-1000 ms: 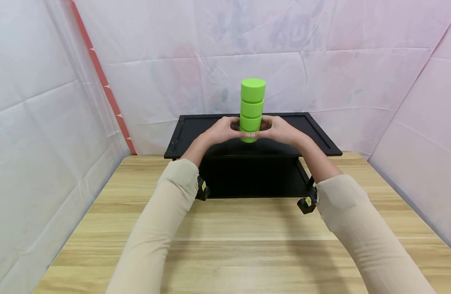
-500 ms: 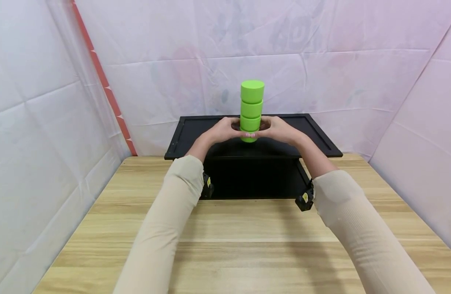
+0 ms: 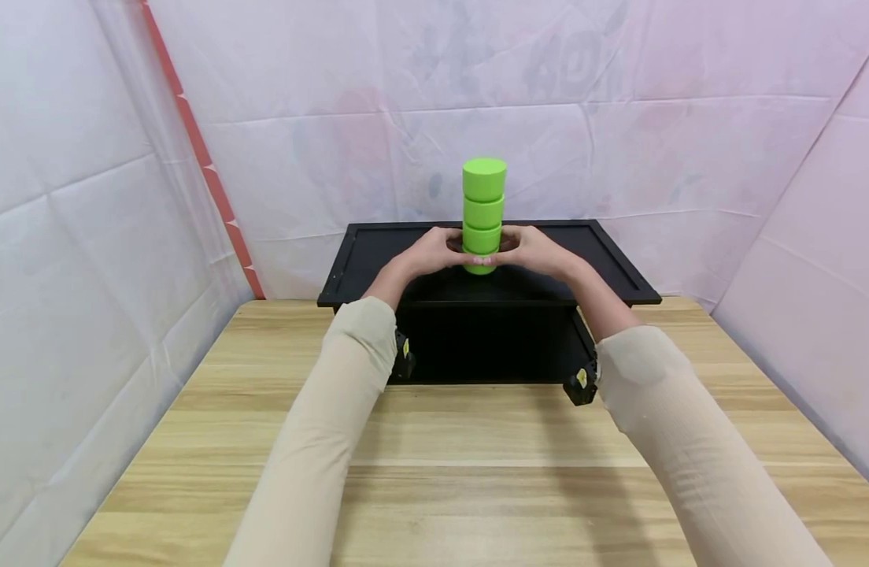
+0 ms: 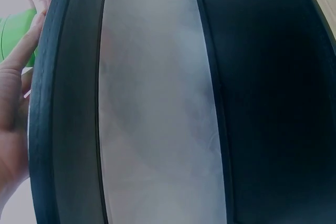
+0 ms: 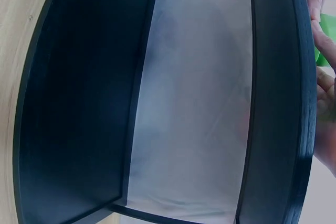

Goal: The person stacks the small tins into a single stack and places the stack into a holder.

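A stack of several bright green cylindrical pieces (image 3: pixel 483 183) stands upright over the black two-level shelf (image 3: pixel 378 246), its flat top piece highest. My left hand (image 3: pixel 430 250) grips the lower part of the stack from the left. From the other side my right hand (image 3: pixel 537 250) grips the same part, and the two thumb tips meet in front. Whether the lowest piece rests on the board is hard to tell. In the left wrist view a bit of green stack (image 4: pixel 14 32) shows behind the fingers; the right wrist view also catches green (image 5: pixel 328 30) at its edge.
The shelf's lower board (image 3: pixel 484 346) lies under the top one, at the back of a wooden table (image 3: pixel 477 472). White sheeting (image 3: pixel 300 157) hangs behind and on both sides, with a red strip (image 3: pixel 201 150) at the left corner.
The stack's top has come down slightly and a little left. Both forearms have shifted slightly inward, while the hands keep their grip at nearly the same spot.
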### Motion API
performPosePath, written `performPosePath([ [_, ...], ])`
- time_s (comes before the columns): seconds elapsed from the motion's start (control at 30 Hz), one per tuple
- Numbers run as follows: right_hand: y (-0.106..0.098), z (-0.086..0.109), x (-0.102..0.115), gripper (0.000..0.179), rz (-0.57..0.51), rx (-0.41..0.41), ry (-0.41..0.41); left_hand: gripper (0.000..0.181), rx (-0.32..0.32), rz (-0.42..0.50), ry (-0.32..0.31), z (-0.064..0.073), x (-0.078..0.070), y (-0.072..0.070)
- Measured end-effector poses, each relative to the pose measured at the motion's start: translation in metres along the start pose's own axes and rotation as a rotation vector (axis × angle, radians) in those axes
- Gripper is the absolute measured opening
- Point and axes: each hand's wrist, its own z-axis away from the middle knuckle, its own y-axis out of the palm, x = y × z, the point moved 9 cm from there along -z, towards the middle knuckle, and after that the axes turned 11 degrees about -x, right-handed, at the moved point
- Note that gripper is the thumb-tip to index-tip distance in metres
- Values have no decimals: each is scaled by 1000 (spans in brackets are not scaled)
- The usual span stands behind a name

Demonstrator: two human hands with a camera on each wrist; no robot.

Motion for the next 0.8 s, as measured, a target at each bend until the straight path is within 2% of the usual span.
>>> performPosePath([
  [0.43,-3,0,-5,55,-22,-22,37,48,-31,2,8,-4,-3,1],
  [0.8,-2,-4,-9,57,-38,-33,53,50,-88,-46,-16,-5,0,-1],
])
